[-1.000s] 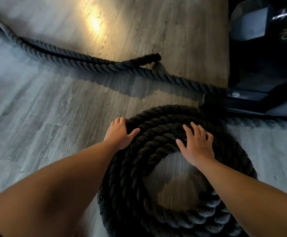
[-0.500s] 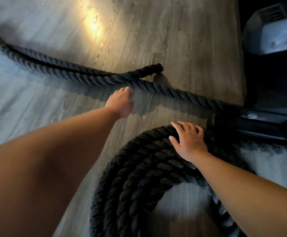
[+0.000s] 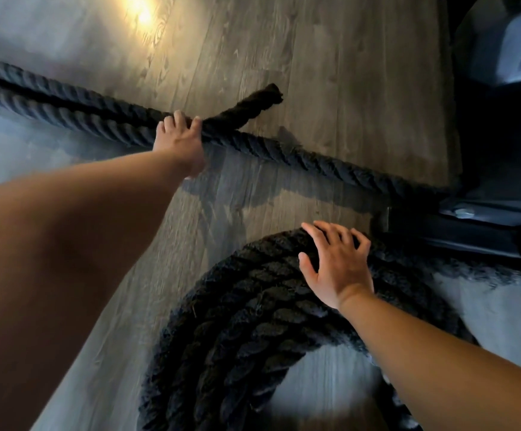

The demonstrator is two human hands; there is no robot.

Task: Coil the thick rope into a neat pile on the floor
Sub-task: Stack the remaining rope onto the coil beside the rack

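Beside rope (image 3: 253, 306), black machine base (image 3: 486, 234), wood floor (image 3: 346, 73)

Left hand (image 3: 180, 144) around the straight rope (image 3: 284, 154); right hand (image 3: 337, 269) flat atop the coil (image 3: 237, 321)

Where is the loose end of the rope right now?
Head view, upper centre: the rope end lies on the floor, just right of the left hand.

A diagonal twisted-strand pattern is seen on the black rope (image 3: 299, 157). The floor (image 3: 346, 73) is laid in grey-brown planks with wood grain, lit by a yellow glare (image 3: 142, 14) at far left. The equipment (image 3: 486, 231) at right is coloured black and blue-grey.
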